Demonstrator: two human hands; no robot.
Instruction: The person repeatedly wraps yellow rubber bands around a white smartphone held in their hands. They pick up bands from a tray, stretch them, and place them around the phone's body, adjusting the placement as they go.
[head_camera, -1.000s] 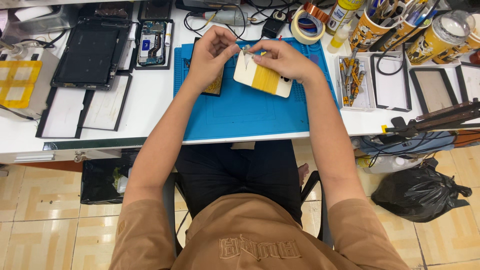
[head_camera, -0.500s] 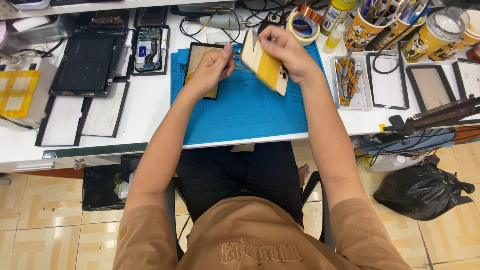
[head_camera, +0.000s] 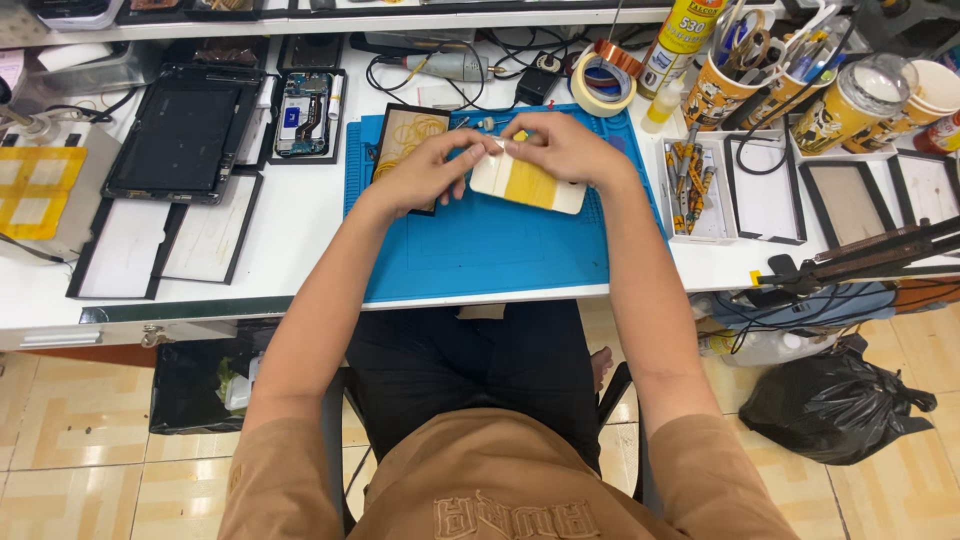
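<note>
Both my hands meet over the blue work mat (head_camera: 480, 250) on the white bench. My right hand (head_camera: 562, 146) holds the upper edge of a flat white and yellow panel, phone-sized (head_camera: 533, 185), which lies low on the mat. My left hand (head_camera: 428, 170) pinches at the panel's top left corner, fingers closed on a small bit I cannot make out. A black tray of rubber bands (head_camera: 404, 135) lies just behind my left hand.
A dark tablet (head_camera: 185, 135) and an opened phone (head_camera: 303, 112) lie at left, with framed glass panels (head_camera: 165, 235). A tape roll (head_camera: 603, 84), a glue bottle (head_camera: 684, 40), tool cups (head_camera: 735, 75) and a screwdriver tray (head_camera: 693, 180) stand at right. A black bag (head_camera: 835, 405) sits on the floor.
The panel was lifted and tilted up in my right hand half a second ago; now it is lowered back onto the mat, and my left hand has come over to its corner.
</note>
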